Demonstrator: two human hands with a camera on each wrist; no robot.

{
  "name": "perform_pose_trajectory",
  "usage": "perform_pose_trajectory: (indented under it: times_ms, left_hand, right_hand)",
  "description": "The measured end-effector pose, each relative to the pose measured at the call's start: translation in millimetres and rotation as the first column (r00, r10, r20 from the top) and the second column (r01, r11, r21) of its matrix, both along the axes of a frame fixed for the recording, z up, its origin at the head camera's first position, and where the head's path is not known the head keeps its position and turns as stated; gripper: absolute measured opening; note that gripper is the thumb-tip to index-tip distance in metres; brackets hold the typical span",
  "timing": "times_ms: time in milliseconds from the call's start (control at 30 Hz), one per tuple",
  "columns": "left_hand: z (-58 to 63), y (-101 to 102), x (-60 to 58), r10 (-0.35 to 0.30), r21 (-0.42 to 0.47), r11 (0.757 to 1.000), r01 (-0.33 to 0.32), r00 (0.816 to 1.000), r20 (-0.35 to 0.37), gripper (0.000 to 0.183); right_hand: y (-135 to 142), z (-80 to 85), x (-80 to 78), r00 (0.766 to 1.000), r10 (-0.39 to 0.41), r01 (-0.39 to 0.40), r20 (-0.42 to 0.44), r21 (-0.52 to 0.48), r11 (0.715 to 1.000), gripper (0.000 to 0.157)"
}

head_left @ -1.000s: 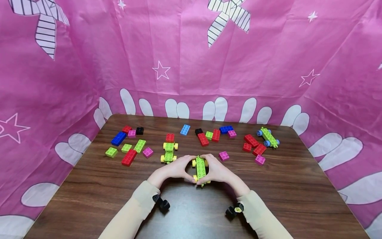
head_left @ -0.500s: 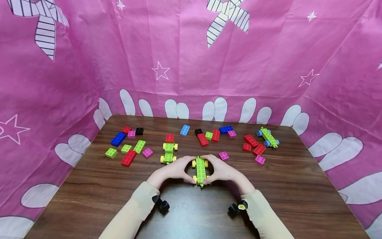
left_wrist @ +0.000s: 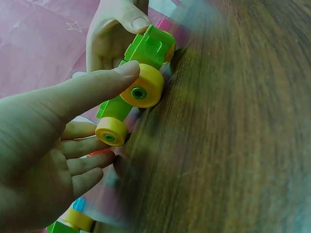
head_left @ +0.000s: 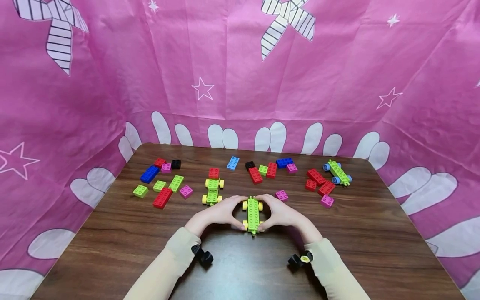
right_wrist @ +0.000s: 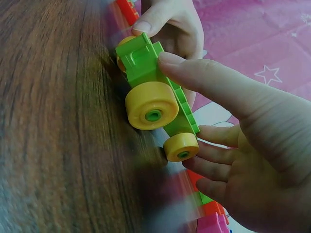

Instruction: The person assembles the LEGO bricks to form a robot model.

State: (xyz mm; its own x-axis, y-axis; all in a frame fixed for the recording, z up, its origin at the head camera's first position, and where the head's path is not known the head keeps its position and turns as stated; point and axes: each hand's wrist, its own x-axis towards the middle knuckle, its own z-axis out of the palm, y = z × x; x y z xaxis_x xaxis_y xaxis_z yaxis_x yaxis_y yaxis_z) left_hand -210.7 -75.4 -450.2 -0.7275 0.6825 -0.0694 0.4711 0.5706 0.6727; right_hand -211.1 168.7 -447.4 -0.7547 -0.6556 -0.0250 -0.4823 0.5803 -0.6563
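A lime-green toy car base (head_left: 253, 214) with yellow wheels stands lengthwise in front of me in the head view, its studs facing up. My left hand (head_left: 224, 210) holds it from the left, thumb at a near wheel and fingers reaching to the far end. From the right, my right hand (head_left: 277, 211) holds it the same way, its thumb against the near edge of the studded top. The left wrist view shows the thumb on a yellow wheel (left_wrist: 146, 87). In the right wrist view the hook-shaped end of the base faces the camera, and the wheels are close over the table.
Left of my hands stands another green base (head_left: 212, 184) with yellow wheels, a red brick (head_left: 214, 173) behind it. A blue-wheeled base (head_left: 339, 173) is at the back right. Several bricks lie left, including a long red brick (head_left: 163, 197); a pink brick (head_left: 281, 195) lies beyond my right hand.
My right hand has shifted slightly right, its thumb sliding from over the near end of the car base to its right edge. My left hand stays nearly still.
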Motion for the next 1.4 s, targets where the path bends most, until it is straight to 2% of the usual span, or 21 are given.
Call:
perform_pose_trajectory:
  times_ms: [400, 667, 867, 1033, 1233, 1333, 1400]
  left_hand:
    - [2.1, 0.2, 1.3, -0.002, -0.006, 1.000, 0.002, 1.000, 0.009, 0.089]
    - [1.3, 0.1, 1.8, 0.003, -0.014, 1.000, -0.003, 1.000, 0.021, 0.089]
    - [0.3, 0.2, 0.9, 0.004, -0.017, 1.000, -0.003, 1.000, 0.021, 0.089]
    - [0.1, 0.7, -0.3, 0.003, -0.019, 1.000, -0.003, 1.000, 0.016, 0.090]
    - [-1.5, 1.3, -1.1, 0.003, -0.036, 0.999, -0.003, 1.000, 0.008, 0.090]
    - [-1.9, 0.8, -0.7, 0.003, -0.037, 0.999, -0.003, 1.000, 0.004, 0.089]
    - [-2.0, 0.5, -0.5, 0.003, -0.036, 0.999, -0.003, 1.000, -0.007, 0.090]
  right_hand:
    - [4.5, 1.6, -0.4, 1.000, 0.018, -0.019, -0.009, -0.020, 1.000, 0.084]
    - [16.0, 1.5, -5.7, 0.998, 0.000, 0.012, 0.070, -0.171, 0.985, 0.067]
    - [23.0, -1.8, -12.1, 1.000, -0.011, 0.017, 0.022, -0.263, 0.965, 0.052]
    - [28.2, -1.3, -14.0, 0.997, -0.072, 0.070, 0.004, -0.296, 0.953, 0.042]
    - [31.0, 11.6, -7.8, 0.988, -0.146, 0.156, 0.055, -0.312, 0.937, 0.041]
    - [31.6, 22.0, -3.5, 0.987, -0.162, 0.159, 0.015, -0.303, 0.939, 0.043]
    - [34.8, 21.0, -5.3, 0.983, -0.184, 0.172, -0.012, -0.297, 0.939, 0.047]
